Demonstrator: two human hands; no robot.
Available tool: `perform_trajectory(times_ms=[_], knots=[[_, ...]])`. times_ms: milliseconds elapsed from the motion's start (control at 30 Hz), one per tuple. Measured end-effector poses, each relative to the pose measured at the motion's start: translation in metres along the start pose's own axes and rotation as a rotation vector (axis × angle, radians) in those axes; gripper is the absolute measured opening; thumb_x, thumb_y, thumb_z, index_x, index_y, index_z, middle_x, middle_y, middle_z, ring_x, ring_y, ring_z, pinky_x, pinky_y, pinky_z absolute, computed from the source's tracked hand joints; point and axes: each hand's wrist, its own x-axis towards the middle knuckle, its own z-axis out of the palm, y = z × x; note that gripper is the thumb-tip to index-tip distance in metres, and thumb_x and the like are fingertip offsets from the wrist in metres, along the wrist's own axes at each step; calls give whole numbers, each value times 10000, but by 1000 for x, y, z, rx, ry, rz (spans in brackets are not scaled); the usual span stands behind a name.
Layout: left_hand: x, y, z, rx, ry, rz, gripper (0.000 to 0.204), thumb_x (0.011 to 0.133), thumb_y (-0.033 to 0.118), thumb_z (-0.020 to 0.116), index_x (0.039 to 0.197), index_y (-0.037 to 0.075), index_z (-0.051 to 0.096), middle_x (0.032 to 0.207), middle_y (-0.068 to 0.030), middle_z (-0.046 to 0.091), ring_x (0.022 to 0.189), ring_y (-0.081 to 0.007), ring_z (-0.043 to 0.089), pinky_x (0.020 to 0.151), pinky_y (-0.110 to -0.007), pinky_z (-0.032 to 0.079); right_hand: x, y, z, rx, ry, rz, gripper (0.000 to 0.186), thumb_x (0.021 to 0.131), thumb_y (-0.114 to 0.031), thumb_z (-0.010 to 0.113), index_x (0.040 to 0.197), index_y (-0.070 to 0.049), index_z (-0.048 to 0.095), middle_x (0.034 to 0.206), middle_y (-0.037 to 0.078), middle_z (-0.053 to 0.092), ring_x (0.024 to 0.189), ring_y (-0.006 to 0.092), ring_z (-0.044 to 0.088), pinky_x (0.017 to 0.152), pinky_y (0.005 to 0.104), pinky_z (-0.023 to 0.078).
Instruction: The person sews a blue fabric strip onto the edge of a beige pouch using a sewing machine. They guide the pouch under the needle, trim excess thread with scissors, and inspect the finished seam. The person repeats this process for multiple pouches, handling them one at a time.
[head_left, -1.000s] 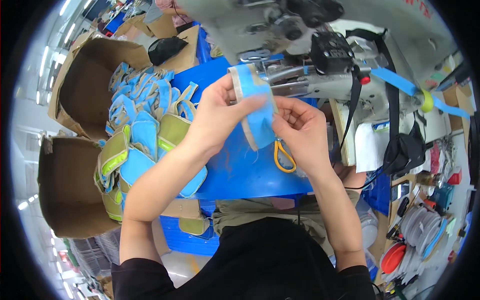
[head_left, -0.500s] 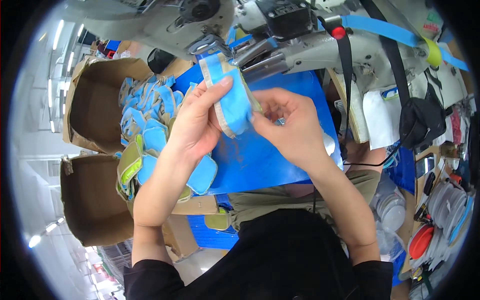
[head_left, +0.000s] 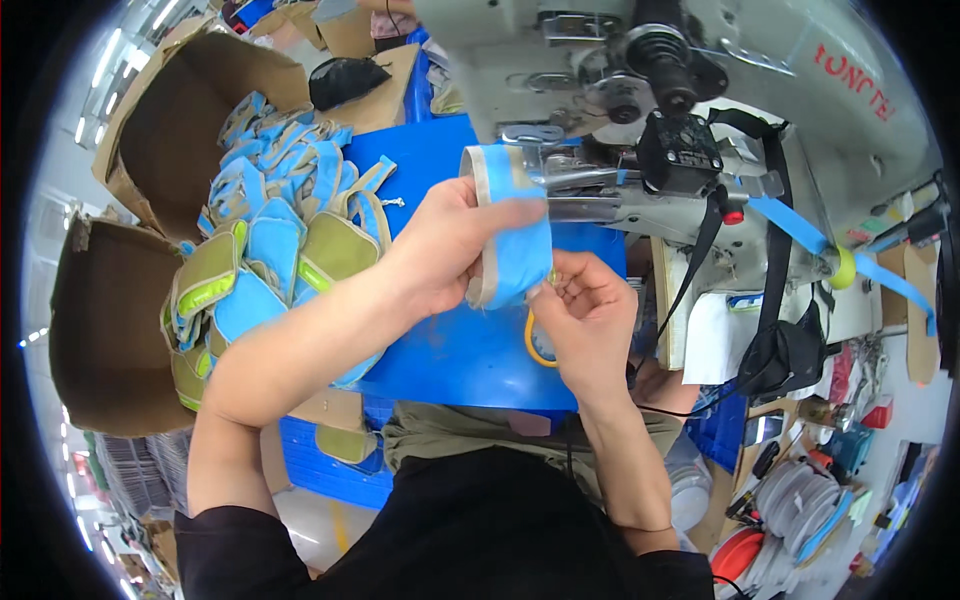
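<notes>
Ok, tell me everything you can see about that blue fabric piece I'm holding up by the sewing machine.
The blue fabric piece is a soft light-blue panel edged with a grey-beige band, curved over at its top into a loop. It hangs roughly upright above the blue table, just in front of the sewing machine. The left hand grips its upper part, thumb across the front; the right hand pinches its lower edge.

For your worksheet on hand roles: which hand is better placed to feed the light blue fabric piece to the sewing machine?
Left, probably. The left hand grips the light blue, beige-edged fabric piece nearest the grey sewing machine; the right hand only pinches its lower edge.
</notes>
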Motion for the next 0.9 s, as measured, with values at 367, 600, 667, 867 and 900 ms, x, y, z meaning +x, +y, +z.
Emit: perform_trajectory(times_ms=[367,600,667,867,900], knots=[[6,10,-2,14,-4,9,233,905,95,749,1086,-7,644,937,-72,706,759,-144,706,633,-311,606,5,-5,5,23,-19,10,230,897,60,696,1126,63,688,955,50,724,818,51,637,731,216,507],[6,14,-1,124,5,8,263,902,112,764,1112,7,648,971,-69,714,800,-138,710,682,-307,604,15,-7,5,101,16,13,231,908,41,688,1138,63,692,957,47,723,825,57,639,746,217,510],[1,10,-5,123,-8,38,268,903,127,773,1115,13,655,976,-63,720,800,-127,708,683,-294,596,19,-7,4,86,11,14,235,908,37,688,1141,60,693,959,45,724,825,57,637,750,216,510],[-11,-5,-5,84,0,53,179,928,163,767,1054,63,687,937,-20,730,766,-79,690,679,-250,558,19,-5,2,38,10,5,252,895,30,698,1146,51,697,957,43,727,825,57,637,750,219,511],[-10,-6,-5,79,-5,48,177,928,165,769,1050,63,691,936,-20,731,766,-78,689,678,-248,556,19,-5,2,24,13,2,254,892,29,700,1145,50,698,955,43,727,828,57,638,750,220,512]])
